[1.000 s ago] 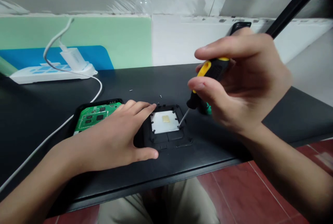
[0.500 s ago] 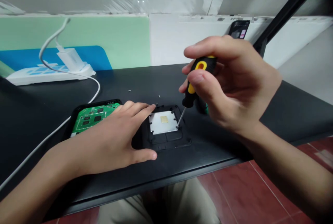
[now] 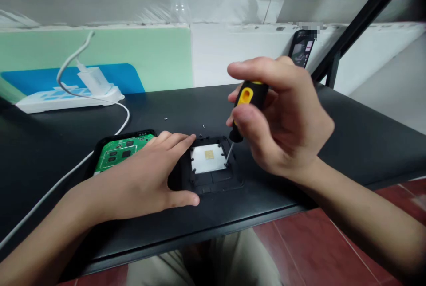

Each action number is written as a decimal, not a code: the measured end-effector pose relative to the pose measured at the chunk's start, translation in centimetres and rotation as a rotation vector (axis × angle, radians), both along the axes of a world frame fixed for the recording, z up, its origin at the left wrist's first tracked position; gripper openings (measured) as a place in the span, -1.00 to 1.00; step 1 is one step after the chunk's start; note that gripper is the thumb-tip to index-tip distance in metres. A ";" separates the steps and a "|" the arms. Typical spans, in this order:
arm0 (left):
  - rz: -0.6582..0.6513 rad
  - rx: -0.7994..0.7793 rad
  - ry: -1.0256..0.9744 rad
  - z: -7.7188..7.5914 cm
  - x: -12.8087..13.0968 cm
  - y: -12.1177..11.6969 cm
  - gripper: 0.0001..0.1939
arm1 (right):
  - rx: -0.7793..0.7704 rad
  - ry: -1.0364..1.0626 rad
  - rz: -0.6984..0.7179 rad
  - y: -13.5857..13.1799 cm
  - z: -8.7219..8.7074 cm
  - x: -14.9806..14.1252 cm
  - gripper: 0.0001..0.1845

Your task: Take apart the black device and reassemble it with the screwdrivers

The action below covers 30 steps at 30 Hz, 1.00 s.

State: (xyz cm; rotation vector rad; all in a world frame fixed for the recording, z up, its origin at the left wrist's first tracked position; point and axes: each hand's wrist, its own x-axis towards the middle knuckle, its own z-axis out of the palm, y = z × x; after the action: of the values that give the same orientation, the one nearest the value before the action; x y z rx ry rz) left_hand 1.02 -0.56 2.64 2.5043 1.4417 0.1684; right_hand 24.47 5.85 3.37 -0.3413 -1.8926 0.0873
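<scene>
My right hand [image 3: 282, 122] is closed round a black and yellow screwdriver [image 3: 244, 104]. Its metal tip touches the right edge of a silvery plate [image 3: 208, 158] set in a black plastic frame [image 3: 213, 179] on the black table [image 3: 366, 144]. My left hand [image 3: 146, 177] lies flat on the frame's left side, fingers spread and stretched toward the plate, thumb at the frame's front. A green circuit board [image 3: 120, 153] in a black casing shows just beyond my left hand's knuckles.
Tiny loose screws [image 3: 203, 126] lie on the table behind the frame. A white power strip [image 3: 66, 97] with a charger and white cable [image 3: 123, 122] sits at the back left. A phone [image 3: 301, 48] leans on the white wall. The table's front edge is close below my hands.
My right hand has shifted left and the screwdriver has tipped more upright, its tip staying at the plate's right edge. My left hand has stayed put.
</scene>
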 end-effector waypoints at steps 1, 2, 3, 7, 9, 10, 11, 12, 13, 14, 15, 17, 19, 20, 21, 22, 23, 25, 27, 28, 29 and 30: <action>0.006 -0.001 -0.004 0.0 0.0 0.0 -0.01 | 0.013 -0.012 0.012 -0.1 0.0 0.1 -0.63; 0.011 -0.002 -0.004 0.0 0.0 0.0 0.00 | 0.009 -0.030 0.020 -0.1 0.0 0.2 -0.60; 0.017 -0.005 -0.002 0.0 0.1 0.1 -0.01 | -0.014 -0.046 0.018 -0.2 0.1 0.3 -0.58; 0.019 -0.010 0.003 0.3 0.4 0.1 -0.10 | -0.040 0.114 -0.053 0.4 0.2 0.2 -0.62; 0.023 -0.015 -0.002 0.3 0.4 0.1 -0.09 | -0.012 0.226 -0.092 1.3 0.1 0.2 -0.65; 0.022 -0.017 -0.004 0.3 0.4 0.1 -0.09 | -0.014 0.251 -0.101 1.8 -0.1 0.2 -0.66; 0.020 -0.017 -0.004 0.3 0.3 0.1 -0.08 | -0.032 0.249 -0.103 2.4 -0.3 0.2 -0.67; 0.018 -0.018 -0.002 0.3 0.3 0.1 -0.08 | -0.067 0.233 -0.104 2.9 -0.6 0.3 -0.67; 0.014 -0.016 0.000 0.3 0.3 0.0 -0.08 | -0.105 0.202 -0.100 3.4 -0.8 0.3 -0.66; 0.007 -0.018 0.003 0.3 0.3 0.0 -0.08 | -0.152 0.175 -0.104 3.9 -1.2 0.4 -0.65; 0.003 -0.020 0.005 0.3 0.3 0.0 -0.08 | -0.190 0.153 -0.104 4.2 -1.5 0.4 -0.64; -0.003 -0.028 0.001 0.4 0.4 0.0 -0.09 | -0.253 0.123 -0.101 4.6 -2.0 0.3 -0.60; -0.010 -0.035 -0.013 0.3 0.4 0.1 -0.14 | -0.297 0.111 -0.091 4.6 -2.4 0.1 -0.59; -0.013 -0.036 -0.022 0.3 0.3 0.1 -0.16 | -0.314 0.109 -0.087 4.5 -2.5 0.0 -0.59; -0.016 -0.035 -0.033 0.2 0.3 0.1 -0.19 | -0.328 0.109 -0.083 4.4 -2.6 -0.1 -0.59; -0.019 -0.034 -0.045 0.2 0.3 0.1 -0.22 | -0.337 0.111 -0.082 4.3 -2.6 -0.1 -0.59; -0.020 -0.033 -0.058 0.2 0.3 0.2 -0.23 | -0.345 0.113 -0.082 4.3 -2.7 -0.2 -0.59; -0.020 -0.037 -0.084 0.2 0.3 0.1 -0.24 | -0.351 0.113 -0.082 4.2 -2.7 -0.3 -0.59; -0.024 -0.045 -0.108 0.3 0.4 0.1 -0.26 | -0.349 0.115 -0.082 4.2 -2.8 -0.3 -0.59; -0.025 -0.051 -0.118 0.4 0.4 0.1 -0.27 | -0.345 0.119 -0.082 4.2 -2.8 -0.3 -0.59; -0.026 -0.059 -0.128 0.4 0.5 0.1 -0.28 | -0.340 0.124 -0.083 4.3 -2.9 -0.3 -0.59; -0.026 -0.066 -0.137 0.4 0.6 0.1 -0.29 | -0.334 0.133 -0.083 4.3 -2.8 -0.2 -0.59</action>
State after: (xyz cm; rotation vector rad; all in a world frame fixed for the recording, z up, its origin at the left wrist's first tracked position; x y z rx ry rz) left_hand 1.58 -0.50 3.05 2.4067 1.3387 0.2779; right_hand 24.22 10.13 0.52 -0.6253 -1.7276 0.3644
